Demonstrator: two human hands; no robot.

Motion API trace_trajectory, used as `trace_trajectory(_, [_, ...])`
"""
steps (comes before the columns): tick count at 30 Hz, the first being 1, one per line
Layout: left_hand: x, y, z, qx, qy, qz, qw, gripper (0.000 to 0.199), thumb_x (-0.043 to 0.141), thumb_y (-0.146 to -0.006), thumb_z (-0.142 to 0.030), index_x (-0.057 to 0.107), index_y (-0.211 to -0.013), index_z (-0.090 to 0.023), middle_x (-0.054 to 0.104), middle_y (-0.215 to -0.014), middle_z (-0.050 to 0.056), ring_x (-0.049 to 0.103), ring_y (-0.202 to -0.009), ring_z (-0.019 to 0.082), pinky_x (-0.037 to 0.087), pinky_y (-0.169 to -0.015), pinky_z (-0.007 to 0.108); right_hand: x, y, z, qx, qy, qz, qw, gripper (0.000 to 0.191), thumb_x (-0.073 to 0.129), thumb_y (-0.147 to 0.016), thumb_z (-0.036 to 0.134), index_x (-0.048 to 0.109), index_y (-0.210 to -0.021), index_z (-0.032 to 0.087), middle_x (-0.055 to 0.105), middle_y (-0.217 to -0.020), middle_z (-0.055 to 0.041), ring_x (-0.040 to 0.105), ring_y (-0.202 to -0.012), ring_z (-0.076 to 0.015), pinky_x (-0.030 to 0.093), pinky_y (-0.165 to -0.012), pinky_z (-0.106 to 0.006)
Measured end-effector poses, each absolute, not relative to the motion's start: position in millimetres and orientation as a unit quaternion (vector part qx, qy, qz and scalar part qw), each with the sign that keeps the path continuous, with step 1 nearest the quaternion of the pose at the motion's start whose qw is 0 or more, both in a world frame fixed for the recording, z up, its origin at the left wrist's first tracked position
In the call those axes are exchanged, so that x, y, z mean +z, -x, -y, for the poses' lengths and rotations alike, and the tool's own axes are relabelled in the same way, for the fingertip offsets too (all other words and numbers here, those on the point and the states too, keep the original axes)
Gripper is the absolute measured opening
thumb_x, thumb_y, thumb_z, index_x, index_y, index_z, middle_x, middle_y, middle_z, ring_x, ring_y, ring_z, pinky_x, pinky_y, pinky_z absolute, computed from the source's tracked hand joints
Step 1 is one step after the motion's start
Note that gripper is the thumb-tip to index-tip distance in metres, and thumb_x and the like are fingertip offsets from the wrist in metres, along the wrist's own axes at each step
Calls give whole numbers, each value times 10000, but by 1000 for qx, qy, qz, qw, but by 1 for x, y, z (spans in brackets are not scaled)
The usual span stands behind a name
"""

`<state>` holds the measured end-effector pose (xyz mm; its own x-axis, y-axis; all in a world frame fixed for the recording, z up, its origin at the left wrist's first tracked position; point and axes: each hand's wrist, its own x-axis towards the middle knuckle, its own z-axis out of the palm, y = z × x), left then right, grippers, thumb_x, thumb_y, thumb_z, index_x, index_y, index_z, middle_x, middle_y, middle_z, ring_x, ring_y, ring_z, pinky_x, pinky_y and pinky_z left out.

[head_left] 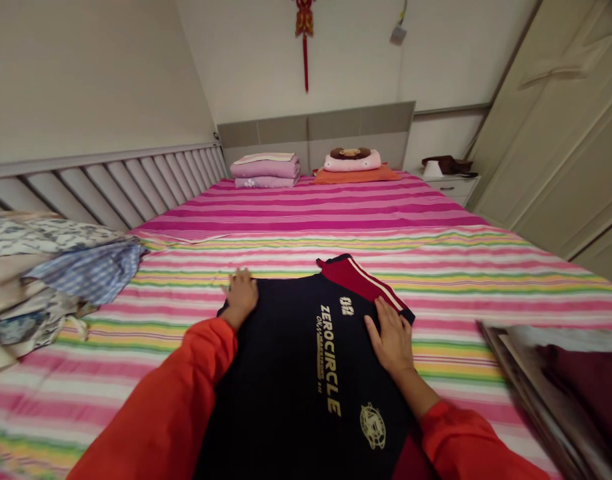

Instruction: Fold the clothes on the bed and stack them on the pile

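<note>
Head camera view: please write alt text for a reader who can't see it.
Two bare hands, left and right, in red sleeves press a dark shirt with gold lettering flat on a striped bed. Loose clothes lie at left, folded garments at right, and folded bedding near the headboard.

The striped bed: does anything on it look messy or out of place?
Only the heap of clothes at the far left: it lies crumpled and loose, while the purple bedding by the headboard is neatly folded. I see no spill or damage.
</note>
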<state>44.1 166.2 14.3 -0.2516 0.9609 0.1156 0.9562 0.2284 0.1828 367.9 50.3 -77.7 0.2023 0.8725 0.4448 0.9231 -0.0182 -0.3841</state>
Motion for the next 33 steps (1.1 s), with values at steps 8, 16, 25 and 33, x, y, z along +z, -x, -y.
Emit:
trace_trajectory(8, [-45, -140, -81, 116, -858, -491, 98, 478, 347, -975, -353, 405, -1449, -333, 370, -1561, 8, 295, -1449, 239, 245, -1173, 517, -77, -370, -50, -45, 713, 635, 294, 557, 261, -974, 436, 476, -1389, 133, 536, -1424, -152, 470, -1304, -253, 315, -1069, -446])
trace_trajectory(16, [-10, 39, -126, 0, -627, -779, -4, 537, 309, -968, -320, 382, -1477, -165, 317, -1574, 123, 229, -1458, 366, 186, -1142, 643, -74, -367, -50, -35, 721, 630, 286, 529, 286, -978, 408, 483, -1388, 138, 539, -1425, -139, 451, -1314, -253, 297, -1081, -448])
trace_trajectory(25, [-42, -71, -41, 77, -860, -503, 36, 487, 293, -992, -307, 376, -1472, -315, 385, -1553, 17, 319, -1440, 210, 302, -1153, 483, -75, -369, -50, -44, 707, 638, 301, 521, 293, -983, 418, 512, -1363, 138, 567, -1394, -150, 479, -1288, -264, 319, -1065, -464])
trace_trajectory(33, [-26, 85, -52, 16, -661, -750, 17, 522, 328, -961, -292, 410, -1464, -178, 358, -1555, 85, 292, -1447, 303, 272, -1143, 572, -70, -368, -53, 12, 726, 619, 299, 571, 312, -957, 467, 531, -1355, 120, 495, -1464, -149, 411, -1350, -274, 277, -1108, -460])
